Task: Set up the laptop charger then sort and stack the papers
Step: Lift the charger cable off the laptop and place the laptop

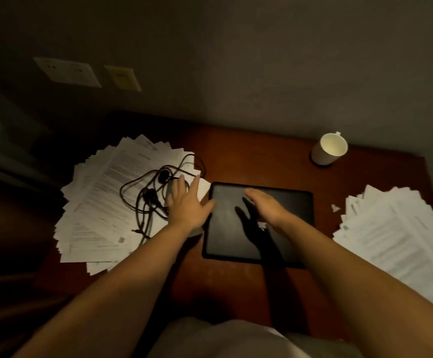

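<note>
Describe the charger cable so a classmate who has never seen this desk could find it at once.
Start at the dark closed laptop in the middle of the desk. Left of it lies a fanned heap of papers, with the charger cable on top. It alone is black and tangled among white sheets.

Desk (238,156): reddish-brown, wood tone, shading to near-black at the left edge. Laptop (225,244): black lid, matte, with a faint grey sheen across the middle. Charger cable (149,196): black throughout. Left paper pile (101,202): white sheets, fine grey rows of printed text, too blurred to read. Right paper pile (396,241): same white with grey print lines. Paper scrap (335,208) between laptop and right pile: plain white. Mug (329,149), far right: off-white outside, pale cream inside. Wall (287,73): dull grey-beige, unpatterned. Wide wall plate (66,72): off-white; smaller wall plate (122,78) to its right: pale yellow. Garment (236,339), near edge: light grey-beige, plain.
</note>
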### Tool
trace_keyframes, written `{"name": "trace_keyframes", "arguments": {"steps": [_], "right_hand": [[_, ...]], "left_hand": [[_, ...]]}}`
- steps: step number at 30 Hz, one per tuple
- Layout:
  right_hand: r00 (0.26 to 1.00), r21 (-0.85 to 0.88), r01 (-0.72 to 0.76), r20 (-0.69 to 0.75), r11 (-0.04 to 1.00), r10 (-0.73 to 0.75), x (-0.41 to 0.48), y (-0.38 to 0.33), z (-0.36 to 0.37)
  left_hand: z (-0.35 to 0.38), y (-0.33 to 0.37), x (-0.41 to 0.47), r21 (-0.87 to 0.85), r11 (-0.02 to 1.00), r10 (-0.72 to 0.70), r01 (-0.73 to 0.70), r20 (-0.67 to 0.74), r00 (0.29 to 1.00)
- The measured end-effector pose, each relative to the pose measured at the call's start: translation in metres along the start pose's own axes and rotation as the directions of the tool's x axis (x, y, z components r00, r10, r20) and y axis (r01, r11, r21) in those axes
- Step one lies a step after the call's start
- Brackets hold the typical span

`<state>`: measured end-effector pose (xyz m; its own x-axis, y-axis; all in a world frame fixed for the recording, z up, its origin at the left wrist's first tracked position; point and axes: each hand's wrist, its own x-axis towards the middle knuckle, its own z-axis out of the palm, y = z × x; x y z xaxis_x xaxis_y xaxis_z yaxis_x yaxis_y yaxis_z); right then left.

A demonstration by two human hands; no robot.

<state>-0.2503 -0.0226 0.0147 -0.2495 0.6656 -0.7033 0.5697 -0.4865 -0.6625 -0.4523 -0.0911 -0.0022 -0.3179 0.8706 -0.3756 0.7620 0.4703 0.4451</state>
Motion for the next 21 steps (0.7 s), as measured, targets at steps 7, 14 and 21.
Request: {"name": "trace_keyframes", "arguments": {"steps": [7, 14, 21], "right_hand": [[0.996, -0.294, 0.03, -0.069, 0.955, -0.053, -0.026, 0.094, -0.065], [0.992, -0.563, 0.052, -0.069, 0.825, -0.11, -0.03, 0.164, -0.083], [0.948, -0.738, 0.174, -0.054, 0.653, -0.313, -0.029, 0.214, -0.067]], "left_hand": [[0.063, 0.034, -0.023, -0.029, 0.995, -0.076, 0.09, 0.324, 0.943], [0.109, 0.017, -0.045, 0.044, 0.994, -0.103, 0.096, 0.224, 0.969], [0.13, -0.022, -0.059, 0.088, 0.987, 0.123, -0.137, 0.148, 0.981]]}}
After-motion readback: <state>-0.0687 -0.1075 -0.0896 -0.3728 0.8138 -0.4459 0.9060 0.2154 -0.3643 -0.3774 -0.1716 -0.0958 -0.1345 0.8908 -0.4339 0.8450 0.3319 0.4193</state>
